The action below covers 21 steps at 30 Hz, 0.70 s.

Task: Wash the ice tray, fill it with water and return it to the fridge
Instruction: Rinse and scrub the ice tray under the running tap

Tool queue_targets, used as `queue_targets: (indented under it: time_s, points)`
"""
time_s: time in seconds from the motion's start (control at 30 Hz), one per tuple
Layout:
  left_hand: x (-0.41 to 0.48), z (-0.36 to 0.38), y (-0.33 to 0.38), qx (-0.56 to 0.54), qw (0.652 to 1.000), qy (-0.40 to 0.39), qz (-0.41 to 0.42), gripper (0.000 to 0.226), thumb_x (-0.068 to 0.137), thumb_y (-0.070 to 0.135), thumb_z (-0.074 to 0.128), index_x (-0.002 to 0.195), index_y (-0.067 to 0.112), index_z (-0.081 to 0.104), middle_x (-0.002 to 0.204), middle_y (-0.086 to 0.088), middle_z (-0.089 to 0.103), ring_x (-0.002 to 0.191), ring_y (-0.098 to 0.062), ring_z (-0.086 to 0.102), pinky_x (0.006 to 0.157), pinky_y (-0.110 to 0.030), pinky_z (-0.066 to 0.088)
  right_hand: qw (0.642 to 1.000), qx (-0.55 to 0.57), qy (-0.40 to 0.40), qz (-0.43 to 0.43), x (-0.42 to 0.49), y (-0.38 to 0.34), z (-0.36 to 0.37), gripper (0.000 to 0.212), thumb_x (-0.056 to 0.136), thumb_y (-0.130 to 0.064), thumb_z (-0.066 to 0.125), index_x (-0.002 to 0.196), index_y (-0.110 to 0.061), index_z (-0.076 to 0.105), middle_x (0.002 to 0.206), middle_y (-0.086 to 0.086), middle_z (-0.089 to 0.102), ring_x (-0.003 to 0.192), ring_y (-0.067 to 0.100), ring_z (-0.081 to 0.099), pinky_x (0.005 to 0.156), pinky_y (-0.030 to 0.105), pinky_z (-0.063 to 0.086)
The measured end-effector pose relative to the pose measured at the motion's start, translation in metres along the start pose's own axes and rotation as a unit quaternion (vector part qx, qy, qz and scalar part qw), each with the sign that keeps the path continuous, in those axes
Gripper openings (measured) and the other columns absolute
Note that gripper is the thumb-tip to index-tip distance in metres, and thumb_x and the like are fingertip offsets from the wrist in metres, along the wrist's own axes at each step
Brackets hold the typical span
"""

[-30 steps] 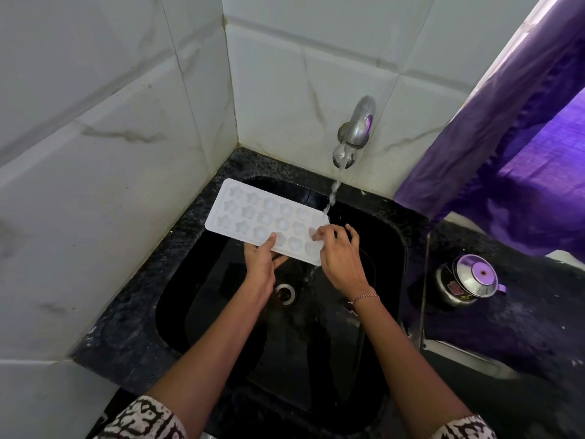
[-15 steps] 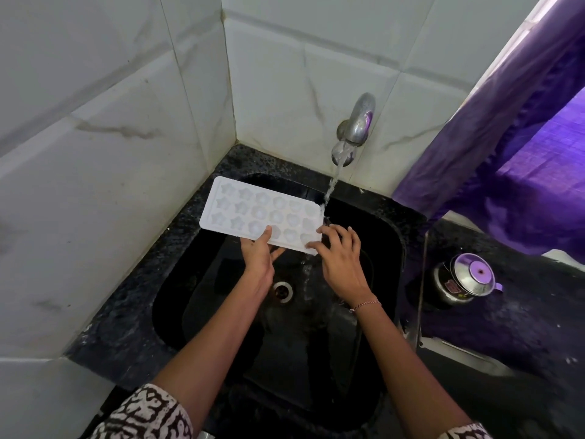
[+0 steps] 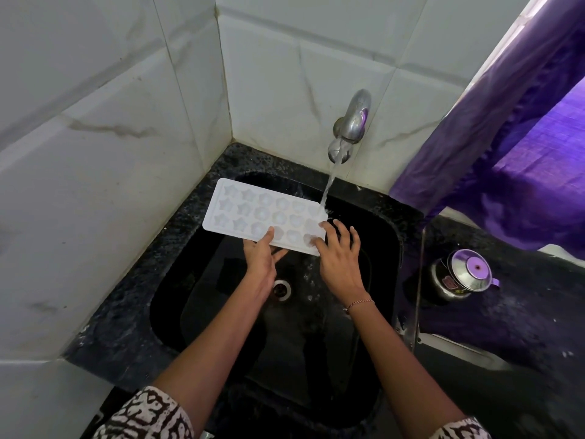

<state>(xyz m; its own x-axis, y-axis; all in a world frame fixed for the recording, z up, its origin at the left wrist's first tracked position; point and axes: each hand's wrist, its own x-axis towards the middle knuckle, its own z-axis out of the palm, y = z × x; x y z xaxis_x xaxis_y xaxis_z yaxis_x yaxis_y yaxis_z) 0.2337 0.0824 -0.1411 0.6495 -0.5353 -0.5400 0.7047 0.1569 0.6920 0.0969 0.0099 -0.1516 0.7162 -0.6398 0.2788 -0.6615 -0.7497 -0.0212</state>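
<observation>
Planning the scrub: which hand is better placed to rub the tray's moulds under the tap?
Probably the right hand: its fingers lie at the ice tray's end where the water stream lands, while the left hand grips the near edge, steadying it.

We have one view, from a wide-angle camera worn on the head, facing forward and steeply down into the sink [image 3: 177,312] in a tiled corner. It sits near: the left forearm [image 3: 221,337] and right forearm [image 3: 389,350] enter from the bottom edge, the tap [image 3: 351,128] faces us above centre, and wall tiles [image 3: 95,153] fill the left and top.
</observation>
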Motion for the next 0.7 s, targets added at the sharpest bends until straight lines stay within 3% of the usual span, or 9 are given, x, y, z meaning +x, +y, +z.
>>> queue_targets:
  time_s: [0.2,0.3,0.37,0.43,0.5,0.6,0.7]
  points:
    - [0.002,-0.004,0.001,0.024,1.0,0.0,0.015,0.043,0.092,0.004,0.055,0.131,0.018,0.043,0.122,-0.005,0.059,0.105,-0.023,0.062,0.077,-0.042,0.057,0.999,0.017,-0.037,-0.035,-0.006,0.001,0.009,0.051,0.07,0.0,0.064,0.113,-0.026,0.058,0.137,0.01,0.044,0.131,0.033,0.026,0.109,0.054,0.025]
    - [0.002,-0.008,-0.004,0.081,0.995,0.01,0.052,0.05,0.091,0.005,0.057,0.137,0.016,0.041,0.125,-0.005,0.058,0.106,-0.02,0.061,0.077,-0.039,0.057,0.998,0.024,-0.053,-0.028,-0.01,-0.001,0.012,0.046,0.07,-0.002,0.064,0.109,-0.024,0.057,0.133,0.008,0.045,0.129,0.03,0.029,0.108,0.052,0.028]
    - [0.003,-0.009,-0.007,0.139,0.985,0.028,0.095,0.052,0.09,0.007,0.06,0.138,0.015,0.04,0.126,-0.005,0.058,0.108,-0.019,0.06,0.087,-0.04,0.055,0.998,0.023,-0.052,-0.011,-0.013,-0.004,0.014,0.039,0.074,-0.005,0.061,0.11,-0.021,0.058,0.132,0.007,0.047,0.128,0.028,0.032,0.106,0.051,0.031]
    - [0.005,-0.013,-0.007,0.252,0.952,0.054,0.162,0.053,0.09,0.01,0.061,0.138,0.012,0.04,0.127,-0.009,0.058,0.115,-0.024,0.057,0.098,-0.035,0.046,0.998,0.011,-0.058,-0.002,-0.016,-0.005,0.017,0.036,0.076,-0.009,0.06,0.111,-0.02,0.058,0.132,0.007,0.048,0.127,0.028,0.034,0.106,0.051,0.033]
    - [0.006,-0.016,-0.003,0.366,0.9,0.073,0.225,0.053,0.091,0.013,0.059,0.139,0.007,0.038,0.124,-0.015,0.06,0.112,-0.029,0.059,0.092,-0.027,0.044,0.998,0.006,-0.067,0.002,-0.019,-0.005,0.018,0.033,0.079,-0.013,0.056,0.11,-0.021,0.059,0.132,0.006,0.049,0.126,0.028,0.034,0.106,0.052,0.032]
    - [0.007,-0.024,-0.001,0.5,0.808,0.064,0.306,0.053,0.094,0.015,0.054,0.14,-0.001,0.033,0.114,-0.026,0.061,0.102,-0.039,0.06,0.087,-0.041,0.048,0.997,0.016,-0.075,0.011,-0.02,-0.008,0.018,0.037,0.082,-0.015,0.035,0.109,-0.02,0.06,0.131,0.007,0.05,0.125,0.028,0.036,0.105,0.053,0.032]
    - [0.012,-0.033,0.001,0.581,0.735,0.044,0.347,0.046,0.093,0.009,0.052,0.136,-0.001,0.037,0.111,-0.026,0.06,0.098,-0.041,0.06,0.081,-0.047,0.048,0.996,0.024,-0.091,0.008,-0.018,-0.012,0.017,0.034,0.08,-0.01,0.044,0.11,-0.018,0.059,0.131,0.008,0.049,0.125,0.029,0.038,0.106,0.054,0.029]
